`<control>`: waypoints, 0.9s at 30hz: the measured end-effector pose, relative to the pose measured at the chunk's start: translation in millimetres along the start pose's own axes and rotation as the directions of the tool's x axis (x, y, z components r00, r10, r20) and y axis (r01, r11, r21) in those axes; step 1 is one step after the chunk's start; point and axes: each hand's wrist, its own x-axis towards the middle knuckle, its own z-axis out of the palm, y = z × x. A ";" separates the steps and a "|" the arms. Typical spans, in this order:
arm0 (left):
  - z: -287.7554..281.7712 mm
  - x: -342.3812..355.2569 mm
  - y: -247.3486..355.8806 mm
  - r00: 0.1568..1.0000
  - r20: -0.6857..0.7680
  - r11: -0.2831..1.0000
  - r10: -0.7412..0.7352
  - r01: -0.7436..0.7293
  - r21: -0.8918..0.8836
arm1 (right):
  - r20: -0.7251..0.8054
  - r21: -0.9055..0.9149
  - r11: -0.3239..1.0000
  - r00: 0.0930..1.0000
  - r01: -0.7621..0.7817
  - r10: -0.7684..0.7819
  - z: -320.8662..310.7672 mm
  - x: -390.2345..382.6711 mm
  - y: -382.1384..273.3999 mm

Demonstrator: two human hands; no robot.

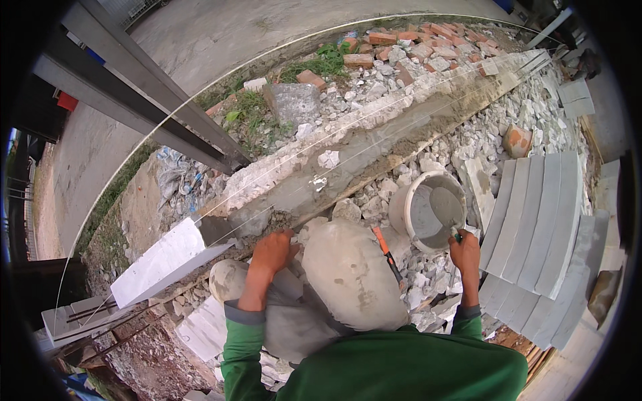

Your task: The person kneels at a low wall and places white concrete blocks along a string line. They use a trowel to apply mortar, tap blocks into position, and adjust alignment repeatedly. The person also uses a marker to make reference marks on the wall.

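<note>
My right hand (466, 250) grips the green handle of a trowel at the right rim of a white bucket (400, 212). Grey wet mortar (445, 204) fills part of that bucket; the trowel's blade is hard to make out. My left hand (271, 252), its fingers curled in with nothing visible in them, is beside my knee, near the front edge of the mortar bed (281, 194). This bed runs along a low wall footing towards the upper right. At its left end a white block (164, 260) is set under stretched string lines.
Grey blocks (535, 224) are stacked on the right. An orange-and-black tool (387, 256) leans on rubble between my knee and the bucket. Broken bricks (428, 43) lie beyond the wall. Steel posts (150, 93) rise at the left, and a pale line curves round the far side.
</note>
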 end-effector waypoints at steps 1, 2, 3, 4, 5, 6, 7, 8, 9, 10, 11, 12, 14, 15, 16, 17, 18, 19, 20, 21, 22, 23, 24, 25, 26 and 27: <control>-1.8 -0.3 0.8 1.000 0.004 1.000 -0.009 0.009 0.002 | -0.089 -0.206 0.976 0.992 0.073 -0.093 11.7 5.3 12.1; -2.8 0.1 1.9 1.000 0.004 1.000 -0.010 0.010 0.000 | -0.120 -0.187 0.982 0.992 0.011 -0.034 32.2 14.4 18.0; -3.3 -0.6 2.8 1.000 0.009 1.000 -0.009 0.009 0.003 | -0.047 -0.221 0.975 0.998 0.026 -0.038 54.0 23.7 21.3; -4.7 -0.7 2.6 1.000 0.007 1.000 0.000 0.000 0.006 | 0.005 -0.246 0.968 0.999 0.040 -0.039 73.6 34.4 21.6; -4.7 -1.6 2.8 1.000 0.004 1.000 0.002 -0.002 0.013 | 0.094 -0.287 0.958 0.996 0.024 0.004 82.0 43.0 24.8; -5.0 -2.0 2.6 1.000 0.011 1.000 -0.002 0.001 0.021 | 0.180 -0.140 0.988 0.983 0.060 -0.034 82.9 49.8 28.3; -5.1 -3.2 1.9 1.000 0.025 0.999 -0.011 0.010 0.036 | 0.304 -0.007 0.999 0.952 0.045 -0.040 81.9 54.2 28.9; -4.2 -5.4 1.0 0.999 0.047 0.998 -0.022 0.019 0.060 | 0.427 0.085 0.996 0.904 -0.020 -0.019 76.2 54.7 28.8; -2.9 -6.6 -0.3 0.999 0.047 0.999 -0.004 0.002 0.043 | 0.473 0.323 0.929 0.881 -0.181 0.007 66.8 51.5 28.3; -1.9 -6.7 -2.6 0.999 0.047 0.999 0.012 -0.014 0.035 | 0.530 0.493 0.792 0.846 -0.360 0.055 56.9 45.0 25.3; -1.1 -6.0 -5.1 0.999 0.042 0.999 0.031 -0.032 0.031 | 0.593 0.626 0.583 0.802 -0.517 0.074 47.0 36.2 20.0; 0.2 -5.2 -6.9 0.998 0.040 0.999 0.041 -0.042 0.020 | 0.584 0.709 0.454 0.810 -0.540 0.052 40.0 24.0 12.2; 1.1 -3.2 -10.9 0.997 0.042 0.998 0.060 -0.061 0.016 | 0.559 0.738 0.370 0.818 -0.564 0.132 29.0 4.7 -5.6; 0.9 -1.9 -12.6 0.996 0.042 0.997 0.074 -0.074 0.010 | 0.547 0.763 0.319 0.825 -0.562 0.144 23.5 -3.3 -13.8; 2.2 -1.8 -13.0 0.996 0.046 0.997 0.076 -0.076 0.009 | 0.514 0.781 0.318 0.842 -0.538 0.160 18.7 -11.2 -21.8; 2.7 -2.6 -13.6 0.996 0.044 0.997 0.081 -0.081 0.006 | 0.474 0.814 0.300 0.867 -0.498 0.155 15.0 -17.7 -30.1; 2.5 -2.3 -14.1 0.996 0.054 0.998 0.070 -0.070 0.007 | 0.431 0.838 0.293 0.888 -0.460 0.161 11.7 -21.2 -39.0; 2.4 -2.9 -14.3 0.996 0.055 0.998 0.064 -0.064 0.005 | 0.400 0.848 0.296 0.897 -0.440 0.186 9.2 -22.9 -48.4; 2.3 -2.6 -14.3 0.997 0.062 0.999 0.053 -0.053 -0.006 | 0.386 0.874 0.256 0.910 -0.413 0.152 6.5 -21.9 -57.6; 2.1 -2.3 -14.4 0.996 0.064 0.998 0.059 -0.059 -0.001 | 0.329 0.904 0.251 0.938 -0.346 0.109 7.1 -17.6 -69.7; 1.9 -2.0 -14.3 0.995 0.073 0.998 0.061 -0.061 -0.003 | 0.292 0.921 0.240 0.952 -0.307 0.095 9.9 -11.1 -83.4; 1.9 -1.1 -14.5 0.995 0.077 0.998 0.057 -0.057 -0.007 | 0.251 0.940 0.223 0.966 -0.260 0.065 14.1 -2.7 -97.4; 2.3 0.0 -14.6 0.995 0.087 0.999 0.050 -0.050 -0.001 | 0.225 0.952 0.198 0.973 -0.232 0.058 22.9 9.3 -114.7; 2.7 1.1 -14.9 0.995 0.093 0.999 0.039 -0.040 0.006 | 0.177 0.974 0.139 0.984 -0.177 0.011 35.6 23.5 -134.6; 3.3 2.8 -15.4 0.995 0.097 0.999 0.029 -0.030 0.012 | 0.221 0.969 0.107 0.975 -0.223 0.033 49.9 39.0 -155.3; 3.9 4.9 -16.5 0.995 0.103 1.000 0.015 -0.017 0.023 | 0.210 0.977 0.023 0.977 -0.210 -0.025 63.7 56.4 -174.2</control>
